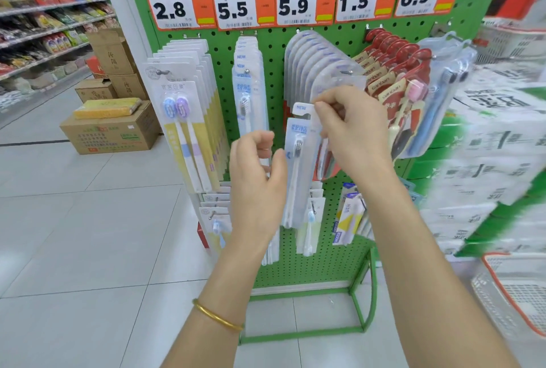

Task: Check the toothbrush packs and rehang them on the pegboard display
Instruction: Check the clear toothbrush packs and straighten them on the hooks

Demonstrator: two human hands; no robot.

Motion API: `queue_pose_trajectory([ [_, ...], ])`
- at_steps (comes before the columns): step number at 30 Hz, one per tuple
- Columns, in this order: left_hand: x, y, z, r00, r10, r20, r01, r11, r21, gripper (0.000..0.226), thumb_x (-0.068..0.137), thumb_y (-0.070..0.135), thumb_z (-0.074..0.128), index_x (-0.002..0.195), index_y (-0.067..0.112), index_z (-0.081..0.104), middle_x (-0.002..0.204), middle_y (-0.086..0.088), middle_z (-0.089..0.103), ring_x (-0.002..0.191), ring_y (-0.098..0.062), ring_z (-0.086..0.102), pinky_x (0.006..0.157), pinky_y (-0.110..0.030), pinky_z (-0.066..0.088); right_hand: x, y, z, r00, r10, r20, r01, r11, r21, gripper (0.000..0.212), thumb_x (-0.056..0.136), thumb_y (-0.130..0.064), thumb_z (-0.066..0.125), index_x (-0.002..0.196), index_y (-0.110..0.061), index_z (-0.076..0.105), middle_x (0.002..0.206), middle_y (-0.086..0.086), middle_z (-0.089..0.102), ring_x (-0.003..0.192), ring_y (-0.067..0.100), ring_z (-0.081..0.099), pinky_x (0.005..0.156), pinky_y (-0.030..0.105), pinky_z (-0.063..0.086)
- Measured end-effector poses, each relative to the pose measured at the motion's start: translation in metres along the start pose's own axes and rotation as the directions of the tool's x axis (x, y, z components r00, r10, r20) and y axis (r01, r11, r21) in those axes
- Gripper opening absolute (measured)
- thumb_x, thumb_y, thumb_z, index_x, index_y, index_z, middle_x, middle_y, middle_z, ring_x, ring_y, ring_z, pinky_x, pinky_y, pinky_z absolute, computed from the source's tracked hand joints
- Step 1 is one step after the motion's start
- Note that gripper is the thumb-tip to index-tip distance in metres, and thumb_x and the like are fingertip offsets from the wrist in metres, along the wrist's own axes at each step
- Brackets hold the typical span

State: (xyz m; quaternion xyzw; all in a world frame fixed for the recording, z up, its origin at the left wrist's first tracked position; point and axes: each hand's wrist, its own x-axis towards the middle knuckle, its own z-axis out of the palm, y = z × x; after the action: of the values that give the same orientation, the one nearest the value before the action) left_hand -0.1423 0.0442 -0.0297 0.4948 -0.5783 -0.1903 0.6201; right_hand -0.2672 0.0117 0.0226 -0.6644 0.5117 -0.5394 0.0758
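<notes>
Shop shelving and stacked cardboard boxes (112, 131) run down the aisle to the left; in front stands a green pegboard (274, 51) under orange price tags (233, 7), its hooks crowded with rows of packs. One toothbrush pack (298, 143) is off its hook and hangs in front of the board between the two hands. The right hand (354, 131) has its grip pinched on the pack's top tab (304, 109). The left hand (257, 178) sits curled at the pack's left edge, thumb against it; whether that grip holds anything I cannot tell. A "NEW" tab matches the row on the peg (246, 71) to the left. With so light a pinch, the slot could miss the peg tip and the pack drop, or land on the neighbouring row.
</notes>
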Motion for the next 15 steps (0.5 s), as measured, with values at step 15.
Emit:
queue_pose_trajectory([
  [15, -0.074, -0.033, 0.076, 0.764, -0.426, 0.484, 0.550, 0.823, -0.144, 0.025, 0.096, 0.037, 0.051, 0.080, 0.019, 0.059, 0.084, -0.004, 0.057, 0.080, -0.016, 0.053, 0.083, -0.043, 0.048, -0.126, 0.098, -0.045, 0.812, 0.563, 0.154, -0.581, 0.804, 0.128, 0.020, 0.095, -0.013, 0.050, 0.079, -0.020, 0.060, 0.066, -0.003, 0.060, 0.043, 0.006, 0.049, 0.044, 0.022, 0.039],
])
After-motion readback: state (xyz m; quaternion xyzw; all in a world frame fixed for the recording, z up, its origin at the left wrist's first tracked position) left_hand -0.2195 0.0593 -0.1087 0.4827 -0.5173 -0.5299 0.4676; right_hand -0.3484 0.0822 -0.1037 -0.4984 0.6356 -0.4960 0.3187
